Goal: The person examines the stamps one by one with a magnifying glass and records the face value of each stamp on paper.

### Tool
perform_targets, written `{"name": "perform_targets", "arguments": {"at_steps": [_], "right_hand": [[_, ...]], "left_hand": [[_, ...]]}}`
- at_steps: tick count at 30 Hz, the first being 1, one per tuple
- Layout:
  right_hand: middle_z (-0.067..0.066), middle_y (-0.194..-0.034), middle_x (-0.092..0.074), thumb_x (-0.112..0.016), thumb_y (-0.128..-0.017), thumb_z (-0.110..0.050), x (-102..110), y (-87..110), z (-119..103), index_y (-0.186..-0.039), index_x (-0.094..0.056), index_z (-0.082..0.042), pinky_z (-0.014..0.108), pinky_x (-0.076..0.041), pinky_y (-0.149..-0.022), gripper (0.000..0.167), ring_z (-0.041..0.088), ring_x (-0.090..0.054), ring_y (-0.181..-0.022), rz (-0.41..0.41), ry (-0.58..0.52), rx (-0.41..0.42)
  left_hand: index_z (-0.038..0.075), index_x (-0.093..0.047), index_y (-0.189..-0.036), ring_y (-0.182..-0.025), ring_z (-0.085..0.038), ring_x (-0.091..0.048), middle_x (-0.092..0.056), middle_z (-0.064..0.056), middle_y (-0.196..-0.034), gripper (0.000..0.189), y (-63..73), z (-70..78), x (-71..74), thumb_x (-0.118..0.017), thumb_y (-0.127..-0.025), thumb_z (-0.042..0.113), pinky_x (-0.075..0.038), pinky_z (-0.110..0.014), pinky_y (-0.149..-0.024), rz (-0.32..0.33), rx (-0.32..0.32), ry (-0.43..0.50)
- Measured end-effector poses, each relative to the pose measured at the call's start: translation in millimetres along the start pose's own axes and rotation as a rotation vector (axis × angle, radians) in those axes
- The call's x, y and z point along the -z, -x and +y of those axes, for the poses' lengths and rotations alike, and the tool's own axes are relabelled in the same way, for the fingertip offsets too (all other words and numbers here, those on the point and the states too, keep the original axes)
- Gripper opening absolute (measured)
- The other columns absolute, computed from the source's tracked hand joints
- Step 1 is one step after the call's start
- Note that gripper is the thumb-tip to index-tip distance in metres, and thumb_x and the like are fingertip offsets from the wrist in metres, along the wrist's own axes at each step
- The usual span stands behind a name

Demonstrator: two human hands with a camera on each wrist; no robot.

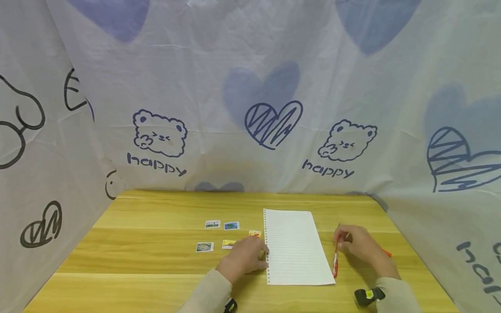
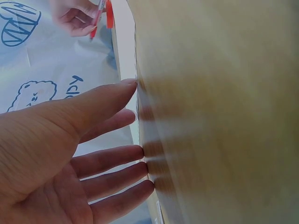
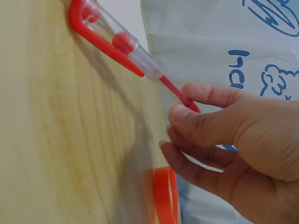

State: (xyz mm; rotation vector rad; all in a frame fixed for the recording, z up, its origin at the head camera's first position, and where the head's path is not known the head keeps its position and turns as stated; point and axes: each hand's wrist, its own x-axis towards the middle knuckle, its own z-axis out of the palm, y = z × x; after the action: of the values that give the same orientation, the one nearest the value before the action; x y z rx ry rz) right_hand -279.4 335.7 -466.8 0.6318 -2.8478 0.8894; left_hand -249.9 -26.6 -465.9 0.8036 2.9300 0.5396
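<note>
A sheet of lined white paper [image 1: 293,248] with punched holes down its left side lies on the table. My left hand [image 1: 244,256] is at that holed edge; in the left wrist view its fingers [image 2: 112,163] are fairly straight, tips at the paper's edge, and nothing is held. Right of the sheet, my right hand [image 1: 358,243] pinches one end of a red pen [image 1: 335,263] between thumb and fingers. The right wrist view shows the pen's clear body and red clip [image 3: 107,46], slanting away from the fingertips.
Several small stamp-like pictures lie left of the paper, among them a green one [image 1: 205,247], a blue one [image 1: 232,225] and a yellow one [image 1: 255,233]. An orange ring [image 3: 163,196] stands beyond the right hand. Printed white cloth [image 1: 211,87] hangs behind the wooden table [image 1: 137,243].
</note>
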Motion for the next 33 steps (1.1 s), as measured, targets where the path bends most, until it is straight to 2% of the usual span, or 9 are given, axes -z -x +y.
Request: {"name": "perform_targets", "arguments": {"at_steps": [4, 11, 18, 25, 28, 33], "right_hand": [[-0.003, -0.078, -0.067, -0.076, -0.079, 0.012, 3, -0.3, 2, -0.089, -0.07, -0.008, 0.022, -0.05, -0.066, 0.023, 0.003, -0.057, -0.069, 0.04, -0.002, 0.008], [-0.004, -0.079, -0.066, -0.079, -0.077, 0.01, 9, 0.9, 2, -0.092, -0.071, -0.007, 0.021, -0.051, -0.066, 0.024, 0.003, -0.056, -0.07, 0.072, 0.017, -0.064], [-0.004, -0.077, -0.065, -0.084, -0.08, 0.0, 13, -1.0, 0, -0.092, -0.071, -0.008, 0.021, -0.048, -0.063, 0.02, 0.0, -0.053, -0.068, 0.109, 0.056, -0.035], [-0.004, -0.076, -0.062, -0.079, -0.084, 0.005, 16, -1.4, -6, -0.092, -0.067, -0.009, 0.021, -0.046, -0.064, 0.02, 0.001, -0.052, -0.07, 0.144, 0.09, -0.051], [-0.004, -0.077, -0.062, -0.076, -0.084, 0.008, 17, -2.2, -8, -0.093, -0.066, -0.009, 0.021, -0.048, -0.064, 0.022, 0.003, -0.054, -0.071, 0.16, 0.091, -0.056], [-0.002, -0.081, -0.064, -0.074, -0.084, 0.011, 18, -3.5, -11, -0.096, -0.065, -0.008, 0.022, -0.054, -0.067, 0.024, 0.004, -0.06, -0.076, 0.174, 0.054, -0.015]], "left_hand": [[0.015, -0.081, -0.111, -0.11, -0.018, -0.071, -0.078, 0.001, -0.119, 0.031, 0.0, 0.0, 0.0, -0.087, -0.083, 0.028, -0.059, -0.036, -0.086, 0.002, -0.005, -0.006], [0.015, -0.08, -0.111, -0.111, -0.019, -0.071, -0.078, 0.0, -0.119, 0.031, 0.8, 0.2, 0.6, -0.087, -0.083, 0.027, -0.06, -0.037, -0.089, 0.003, -0.007, 0.001], [0.015, -0.08, -0.111, -0.111, -0.019, -0.07, -0.077, 0.001, -0.12, 0.031, 1.1, 1.2, 1.3, -0.087, -0.083, 0.028, -0.059, -0.037, -0.088, 0.001, -0.002, 0.001], [0.016, -0.081, -0.111, -0.101, -0.012, -0.068, -0.078, 0.001, -0.119, 0.031, -0.3, 0.2, 0.2, -0.087, -0.084, 0.028, -0.057, -0.033, -0.08, -0.002, -0.002, -0.007], [0.015, -0.081, -0.111, -0.099, -0.011, -0.067, -0.078, 0.001, -0.119, 0.031, -0.5, 0.2, -0.2, -0.087, -0.084, 0.029, -0.057, -0.032, -0.08, -0.002, -0.001, -0.007], [0.015, -0.081, -0.111, -0.102, -0.012, -0.068, -0.077, 0.001, -0.12, 0.031, -0.3, 0.8, 0.8, -0.086, -0.084, 0.028, -0.058, -0.035, -0.084, -0.003, 0.004, -0.004]]}}
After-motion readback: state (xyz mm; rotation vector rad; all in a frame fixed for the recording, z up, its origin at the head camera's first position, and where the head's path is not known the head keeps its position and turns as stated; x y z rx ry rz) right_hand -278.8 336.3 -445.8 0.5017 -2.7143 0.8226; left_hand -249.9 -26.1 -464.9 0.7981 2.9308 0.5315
